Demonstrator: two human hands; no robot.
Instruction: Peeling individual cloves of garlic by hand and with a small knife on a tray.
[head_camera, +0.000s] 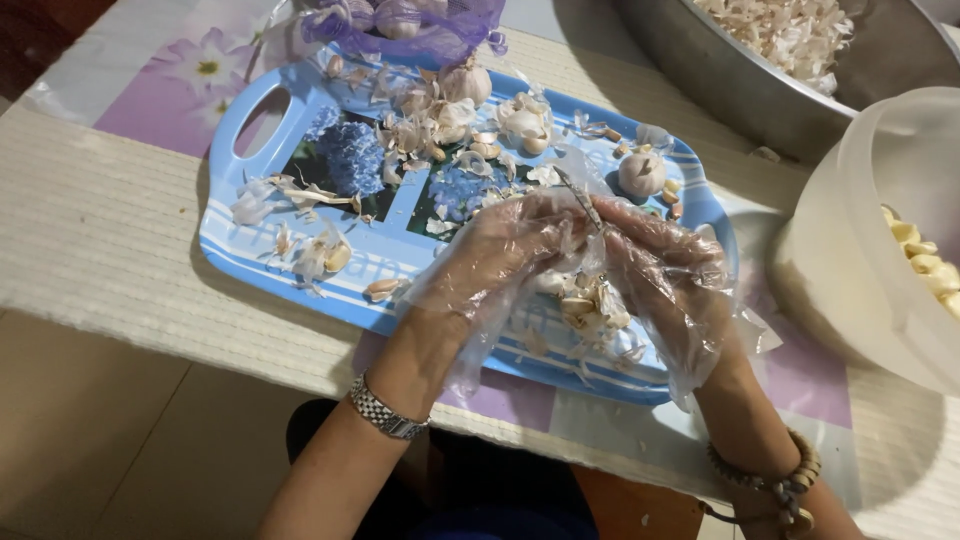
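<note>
Tray (240, 240) on table (100, 230) w/ garlic bulb (641, 174) + peels on it; net bag (400, 25) behind tray; metal basin (720, 90) behind-right; plastic bowl (850, 260) w/ peeled cloves (925, 262) right of tray

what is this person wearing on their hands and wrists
Both hands, left hand and right hand, wear loose, crinkled clear plastic gloves. The left wrist carries a silver metal link watch band; the right wrist carries a beaded bracelet in tan and brown. No sleeves show.
</note>
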